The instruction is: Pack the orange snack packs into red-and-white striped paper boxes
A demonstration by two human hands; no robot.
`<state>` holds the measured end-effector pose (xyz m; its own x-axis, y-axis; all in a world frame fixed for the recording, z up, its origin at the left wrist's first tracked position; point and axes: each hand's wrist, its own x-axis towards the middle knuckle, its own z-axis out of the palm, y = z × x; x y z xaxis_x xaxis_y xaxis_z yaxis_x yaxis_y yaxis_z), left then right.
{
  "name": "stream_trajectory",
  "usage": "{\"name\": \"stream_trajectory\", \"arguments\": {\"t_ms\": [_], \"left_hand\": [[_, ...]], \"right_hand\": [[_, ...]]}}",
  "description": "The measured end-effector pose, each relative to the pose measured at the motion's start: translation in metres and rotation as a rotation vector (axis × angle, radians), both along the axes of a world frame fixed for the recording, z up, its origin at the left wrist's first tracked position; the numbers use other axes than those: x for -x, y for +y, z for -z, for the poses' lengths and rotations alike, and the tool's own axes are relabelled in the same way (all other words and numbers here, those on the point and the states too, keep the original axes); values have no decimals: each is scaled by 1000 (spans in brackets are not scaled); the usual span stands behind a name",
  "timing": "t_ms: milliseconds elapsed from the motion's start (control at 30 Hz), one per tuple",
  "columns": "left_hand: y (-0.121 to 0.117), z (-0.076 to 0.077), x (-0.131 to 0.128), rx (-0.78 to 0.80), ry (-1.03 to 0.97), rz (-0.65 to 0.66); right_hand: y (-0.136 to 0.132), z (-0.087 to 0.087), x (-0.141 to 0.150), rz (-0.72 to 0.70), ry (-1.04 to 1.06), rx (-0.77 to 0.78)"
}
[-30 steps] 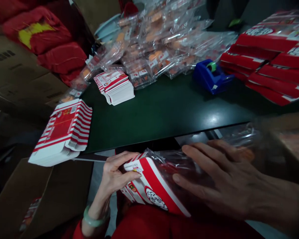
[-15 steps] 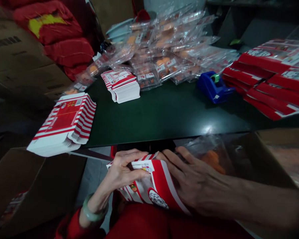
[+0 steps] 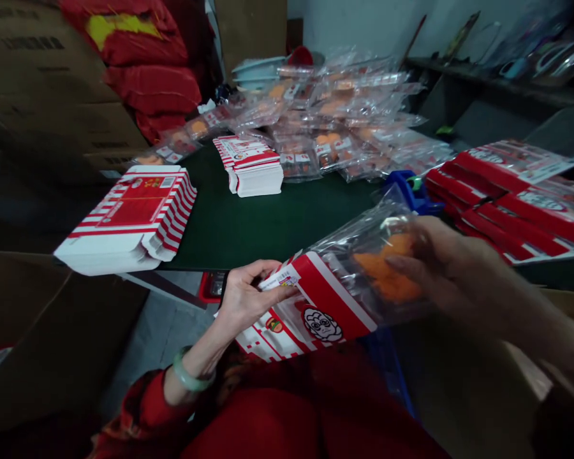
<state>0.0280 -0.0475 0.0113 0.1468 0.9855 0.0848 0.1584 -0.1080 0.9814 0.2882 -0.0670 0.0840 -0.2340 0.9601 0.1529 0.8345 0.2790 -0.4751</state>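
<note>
My left hand [image 3: 249, 298] pinches the open end of a red-and-white striped carton [image 3: 310, 312] held over my lap. My right hand [image 3: 440, 264] grips a clear plastic packet [image 3: 363, 255] with an orange item inside, its lower end at the carton's mouth. A green bangle [image 3: 187, 377] sits on my left wrist. Both hands are just in front of the dark green table's [image 3: 277, 223] near edge.
A stack of flat striped cartons [image 3: 134, 217] overhangs the table's left edge, a smaller stack [image 3: 251, 167] lies further back. Several clear packets [image 3: 335, 121] are heaped at the back, a blue tape dispenser [image 3: 409, 188] and red boxes [image 3: 516, 191] lie right. Cardboard boxes [image 3: 38, 331] stand left.
My right hand has lifted up and to the right with the packet, which now slants out of the carton. The carton has risen and tilted; the view has tipped upward.
</note>
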Motion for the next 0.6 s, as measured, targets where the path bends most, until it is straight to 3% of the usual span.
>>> {"name": "stream_trajectory", "arguments": {"t_ms": [167, 233, 367, 467, 533, 600], "left_hand": [[-4, 10, 6, 84, -44, -15], [-4, 12, 15, 111, -87, -27], [-7, 11, 28, 83, -119, -158], [-10, 9, 24, 44, -103, -241], [-11, 9, 18, 34, -114, -224], [-11, 12, 12, 41, -129, -171]], "right_hand": [[-7, 34, 47, -364, 190, 239], [-4, 37, 55, -449, 222, 220], [6, 21, 59, -289, 284, 93], [11, 4, 61, -359, 280, 51], [13, -2, 64, -452, 213, 121], [14, -3, 68, -509, 137, 339]]}}
